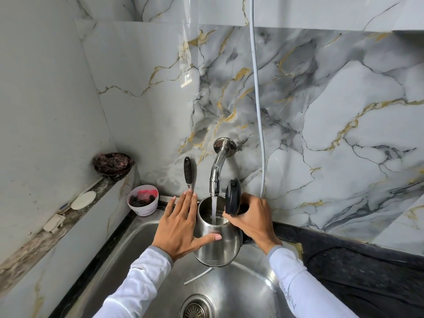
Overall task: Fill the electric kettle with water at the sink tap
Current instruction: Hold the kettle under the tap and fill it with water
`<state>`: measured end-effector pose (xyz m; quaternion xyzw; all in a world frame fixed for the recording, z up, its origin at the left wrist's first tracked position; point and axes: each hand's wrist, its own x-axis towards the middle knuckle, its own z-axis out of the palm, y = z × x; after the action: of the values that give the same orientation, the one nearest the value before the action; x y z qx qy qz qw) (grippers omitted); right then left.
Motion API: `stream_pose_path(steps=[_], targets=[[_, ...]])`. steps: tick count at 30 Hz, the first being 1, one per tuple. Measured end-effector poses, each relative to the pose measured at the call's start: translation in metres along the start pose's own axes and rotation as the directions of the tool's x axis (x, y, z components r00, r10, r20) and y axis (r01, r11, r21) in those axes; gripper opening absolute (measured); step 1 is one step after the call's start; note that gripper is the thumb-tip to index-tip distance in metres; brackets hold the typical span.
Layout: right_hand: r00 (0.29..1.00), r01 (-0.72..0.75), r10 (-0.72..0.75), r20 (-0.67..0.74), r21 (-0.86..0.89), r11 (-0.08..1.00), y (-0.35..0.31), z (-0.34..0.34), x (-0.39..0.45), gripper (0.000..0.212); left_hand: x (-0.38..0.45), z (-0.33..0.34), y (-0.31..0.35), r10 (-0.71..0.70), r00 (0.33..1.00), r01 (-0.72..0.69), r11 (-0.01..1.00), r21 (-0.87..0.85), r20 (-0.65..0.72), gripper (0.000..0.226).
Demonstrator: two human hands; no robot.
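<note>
1. Kettle [216, 244] sits under the running tap [215, 177] over the sink [229, 290], lid [232, 197] open.
2. Right hand [251, 220] grip clenched on its handle; left hand [181, 226] released, steadying.
3. Filling underway; level unclear.

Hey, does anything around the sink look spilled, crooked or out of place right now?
No spill: water from the tap runs straight into the open kettle. One oddity: a loose pale strip lies in the sink basin under the kettle. The ledge looks grimy.
</note>
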<state>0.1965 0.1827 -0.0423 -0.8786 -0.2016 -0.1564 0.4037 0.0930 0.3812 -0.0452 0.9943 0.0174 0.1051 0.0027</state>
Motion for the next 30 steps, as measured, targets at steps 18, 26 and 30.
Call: stream_pose_path(steps=[18,26,30], targets=[[1.000,0.000,0.000,0.019,-0.008,1.000,-0.0023,-0.0015,-0.0011,0.048,-0.0004,-0.0001,-0.0016,0.006,1.000,-0.006,0.999,0.032,0.000,0.128],[1.000,0.007,-0.007,0.003,-0.005,1.000,-0.0034,-0.0006,-0.0011,0.046,0.0014,0.0037,-0.0039,0.018,1.000,-0.018,0.999,0.045,-0.005,0.129],[1.000,0.015,-0.015,0.011,0.010,1.000,-0.0022,-0.0012,-0.0023,0.042,0.0006,-0.0036,-0.0058,0.029,1.000,-0.029,0.999,0.029,0.000,0.126]])
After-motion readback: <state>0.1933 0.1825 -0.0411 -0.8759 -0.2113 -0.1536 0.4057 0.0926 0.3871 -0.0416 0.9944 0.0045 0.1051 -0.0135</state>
